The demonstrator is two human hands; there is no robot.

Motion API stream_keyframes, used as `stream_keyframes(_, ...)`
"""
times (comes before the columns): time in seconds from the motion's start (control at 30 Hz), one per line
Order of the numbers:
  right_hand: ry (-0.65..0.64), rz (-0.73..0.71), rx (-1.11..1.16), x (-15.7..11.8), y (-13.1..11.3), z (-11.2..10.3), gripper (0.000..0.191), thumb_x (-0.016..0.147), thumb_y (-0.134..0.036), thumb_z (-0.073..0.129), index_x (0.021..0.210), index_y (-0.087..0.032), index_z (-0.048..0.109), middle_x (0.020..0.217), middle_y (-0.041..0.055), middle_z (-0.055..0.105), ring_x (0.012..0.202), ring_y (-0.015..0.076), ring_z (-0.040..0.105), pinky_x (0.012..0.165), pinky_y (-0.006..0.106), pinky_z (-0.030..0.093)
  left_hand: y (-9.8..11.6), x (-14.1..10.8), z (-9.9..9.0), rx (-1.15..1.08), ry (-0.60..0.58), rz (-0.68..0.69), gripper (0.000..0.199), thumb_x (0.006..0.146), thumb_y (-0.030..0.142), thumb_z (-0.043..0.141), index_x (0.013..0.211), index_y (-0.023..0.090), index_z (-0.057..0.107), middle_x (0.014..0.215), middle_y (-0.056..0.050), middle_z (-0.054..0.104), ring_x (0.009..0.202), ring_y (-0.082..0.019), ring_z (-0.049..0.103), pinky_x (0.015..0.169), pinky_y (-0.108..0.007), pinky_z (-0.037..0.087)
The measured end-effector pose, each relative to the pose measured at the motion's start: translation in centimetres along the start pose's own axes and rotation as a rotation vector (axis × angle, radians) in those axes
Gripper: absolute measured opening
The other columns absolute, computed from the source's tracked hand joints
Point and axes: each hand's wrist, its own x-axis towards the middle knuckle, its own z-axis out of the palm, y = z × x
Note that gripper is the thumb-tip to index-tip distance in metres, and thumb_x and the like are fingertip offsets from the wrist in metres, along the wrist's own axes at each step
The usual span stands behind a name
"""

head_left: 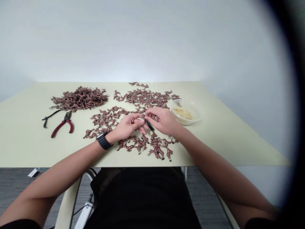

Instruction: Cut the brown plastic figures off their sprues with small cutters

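My left hand (132, 125), with a black watch (104, 141) on the wrist, is closed at thumb and forefinger around something too small to make out. Close beside it, my right hand (163, 120) has its fingers curled together. A black-handled tool (150, 125) shows beneath the right fingers, between the two hands. Small brown animal-shaped pieces (157, 148) lie scattered under and around both hands. Just right of the right hand sits a clear round bowl (196, 116) holding small golden bits (183, 113).
A heaped pile of brown pieces (79, 98) stands at the back left. In front of it lie red-handled pliers (64, 123) and a thin black tool (49, 118). The pale table (21, 136) meets a wall behind.
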Motion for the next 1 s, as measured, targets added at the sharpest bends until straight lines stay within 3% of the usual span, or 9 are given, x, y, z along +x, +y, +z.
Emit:
stream_keyframes(0.1, -0.009, -0.009, -0.022, -0.1, -0.1, 0.3, 0.011, 0.099, -0.024, 0.059, 0.096, -0.020, 0.069, 0.083, 0.0047, 0.069, 0.073, 0.0174, 0.059, 0.066, 0.030, 0.046, 0.0, -0.1, 0.1, 0.042, 0.002, 0.023, 0.043, 0.100, 0.052, 0.065, 0.118, 0.012, 0.063, 0.107, -0.018, 0.080, 0.082, -0.020, 0.079, 0.080, -0.032, 0.064)
stream_keyframes(0.17, 0.017, 0.076, 0.019, -0.1, -0.3, 0.8, 0.012, 0.099, -0.026, 0.059, 0.094, -0.020, 0.068, 0.082, 0.0043, 0.070, 0.069, 0.0165, 0.060, 0.063, 0.029, 0.046, 0.1, -0.2, 0.3, 0.098, 0.024, 0.042, 0.040, 0.101, 0.050, 0.064, 0.116, 0.013, 0.063, 0.106, -0.017, 0.080, 0.084, -0.020, 0.079, 0.080, -0.031, 0.064)
stream_keyframes(0.33, 0.008, 0.438, 0.404, -0.1, 0.0, 2.0, 0.019, 0.097, -0.037, 0.064, 0.088, -0.020, 0.069, 0.074, 0.0039, 0.071, 0.054, 0.0153, 0.062, 0.049, 0.029, 0.050, -0.3, -0.4, 0.5, 0.338, 0.132, 0.086, 0.035, 0.101, 0.047, 0.064, 0.115, 0.015, 0.062, 0.087, -0.010, 0.081, 0.080, -0.023, 0.080, 0.069, -0.029, 0.062)
stream_keyframes(0.5, -0.062, 0.545, 0.677, 0.1, 0.8, 1.8, 0.022, 0.091, -0.040, 0.073, 0.087, -0.018, 0.072, 0.073, 0.0044, 0.070, 0.054, 0.0133, 0.060, 0.049, 0.028, 0.055, -0.4, -0.4, 0.6, 0.465, 0.163, 0.124, 0.031, 0.102, 0.047, 0.062, 0.113, 0.017, 0.063, 0.091, -0.009, 0.081, 0.081, -0.023, 0.080, 0.068, -0.029, 0.062)
stream_keyframes(0.63, -0.041, 0.489, 0.535, 0.2, 0.6, 1.5, 0.021, 0.092, -0.040, 0.073, 0.090, -0.019, 0.072, 0.072, 0.0035, 0.070, 0.054, 0.0138, 0.059, 0.049, 0.028, 0.051, 0.2, -0.3, 0.5, 0.241, 0.084, 0.049, 0.037, 0.101, 0.049, 0.064, 0.113, 0.014, 0.065, 0.099, -0.013, 0.081, 0.083, -0.022, 0.080, 0.074, -0.031, 0.064)
stream_keyframes(0.73, 0.028, 0.288, 0.252, 0.1, 0.3, 1.2, 0.012, 0.096, -0.033, 0.067, 0.095, -0.021, 0.072, 0.079, 0.0025, 0.072, 0.063, 0.0148, 0.061, 0.057, 0.028, 0.048, 0.2, -0.2, 0.0, 0.036, 0.039, -0.021, 0.042, 0.098, 0.051, 0.068, 0.113, 0.012, 0.066, 0.107, -0.017, 0.080, 0.082, -0.020, 0.079, 0.079, -0.032, 0.064)
stream_keyframes(0.87, -0.025, 0.024, 0.039, 0.0, 0.4, 0.9, 0.016, 0.101, -0.024, 0.056, 0.095, -0.021, 0.070, 0.082, 0.0022, 0.070, 0.070, 0.0155, 0.058, 0.065, 0.029, 0.043, -0.1, 0.0, -0.4, -0.058, 0.012, -0.061, 0.044, 0.096, 0.053, 0.071, 0.109, 0.011, 0.067, 0.110, -0.019, 0.079, 0.080, -0.018, 0.079, 0.078, -0.029, 0.064)
stream_keyframes(1.0, -0.034, 0.092, 0.041, 0.0, 0.4, 1.2, 0.013, 0.100, -0.026, 0.058, 0.095, -0.020, 0.068, 0.079, 0.0019, 0.069, 0.065, 0.0149, 0.058, 0.062, 0.029, 0.042, 0.0, -0.1, -0.1, 0.050, 0.009, -0.051, 0.044, 0.098, 0.053, 0.069, 0.111, 0.011, 0.067, 0.110, -0.019, 0.079, 0.081, -0.019, 0.079, 0.076, -0.030, 0.064)
